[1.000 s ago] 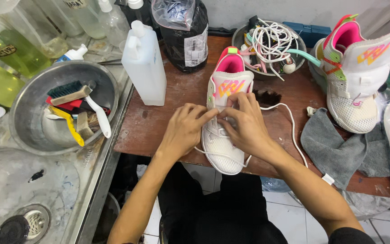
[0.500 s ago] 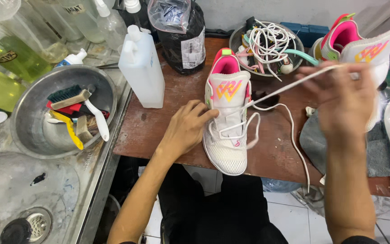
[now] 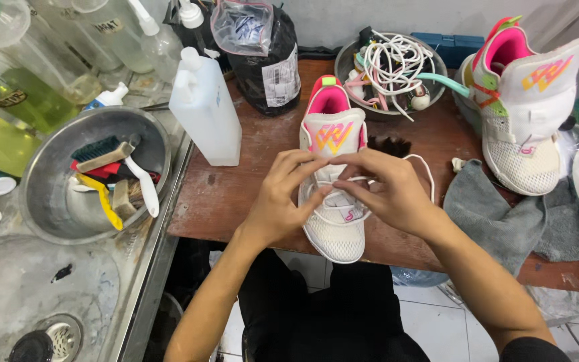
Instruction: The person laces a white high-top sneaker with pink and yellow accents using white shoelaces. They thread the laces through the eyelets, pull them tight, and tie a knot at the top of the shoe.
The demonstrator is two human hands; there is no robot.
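Over white sneaker: left hand, right hand fingers pinching white lace between them.

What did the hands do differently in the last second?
The right hand, which had pulled the white lace out toward the far sneaker half a second ago, came back over the white-and-pink sneaker beside the left hand. Both pinch the lace again. Sneaker, white jug and brush bowl stayed put.

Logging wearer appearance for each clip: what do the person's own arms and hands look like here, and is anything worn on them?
Both forearms are bare, with no gloves, watch, rings or bands visible on the left hand or the right hand. A dark sleeve edge shows only at the right arm's upper end; the left arm leaves the frame still bare.
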